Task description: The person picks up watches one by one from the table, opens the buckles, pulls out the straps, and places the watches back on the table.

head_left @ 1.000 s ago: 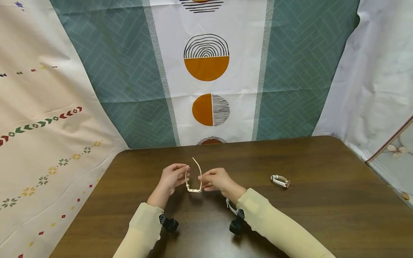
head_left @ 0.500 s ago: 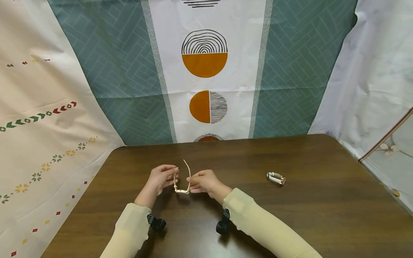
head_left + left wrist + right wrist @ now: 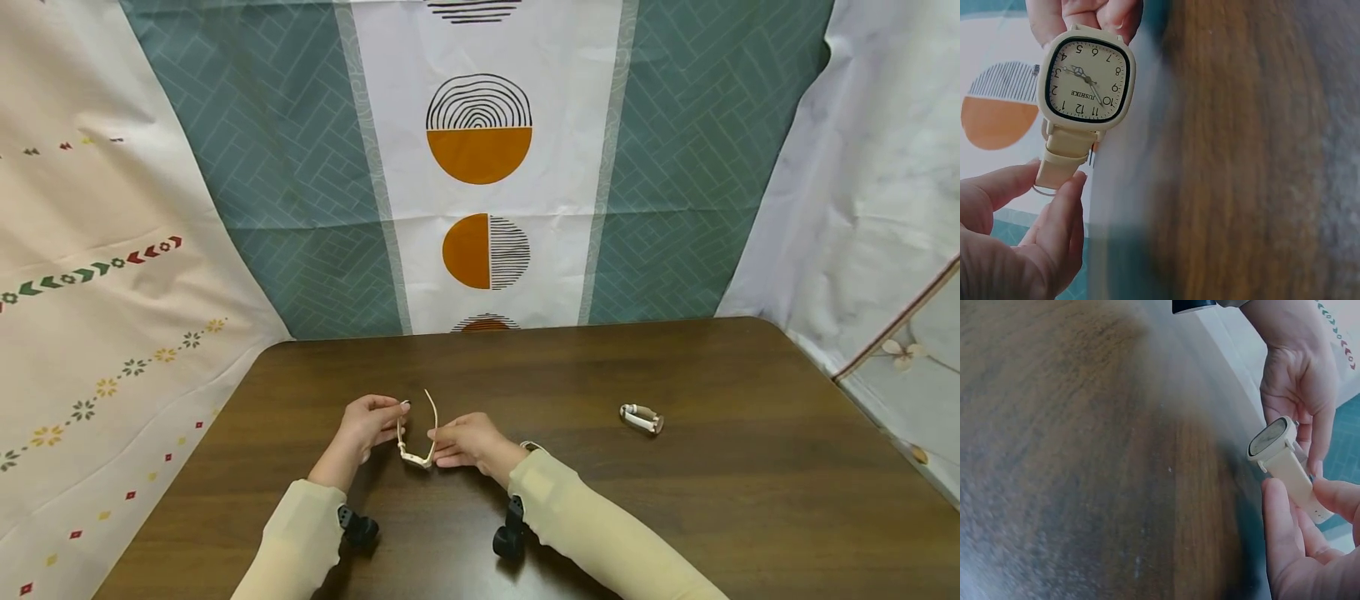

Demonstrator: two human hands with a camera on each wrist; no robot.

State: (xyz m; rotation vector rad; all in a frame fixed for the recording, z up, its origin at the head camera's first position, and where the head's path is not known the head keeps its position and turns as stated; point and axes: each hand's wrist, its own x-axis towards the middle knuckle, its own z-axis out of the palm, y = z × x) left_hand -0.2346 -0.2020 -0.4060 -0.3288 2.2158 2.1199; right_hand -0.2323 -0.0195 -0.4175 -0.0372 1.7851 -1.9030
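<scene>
A cream wristwatch is held in the air between both hands, its strap unfastened and its ends pointing up. Its rounded square dial with dark rim and numerals shows in the left wrist view. My left hand pinches the buckle side of the strap between thumb and fingers. On the other side, my right hand pinches the longer strap end, which has holes near its tip. Part of the strap is hidden behind the fingers.
Another watch, with a pale strap and metallic case, lies on the brown wooden table to the right. A thin white loop shows beside the right sleeve, mostly hidden. Patterned cloths hang behind and at the sides.
Both hands have shifted left and a little nearer with the wristwatch between them, their pinches kept. The watch has tilted slightly. The other watch has stayed on the table.
</scene>
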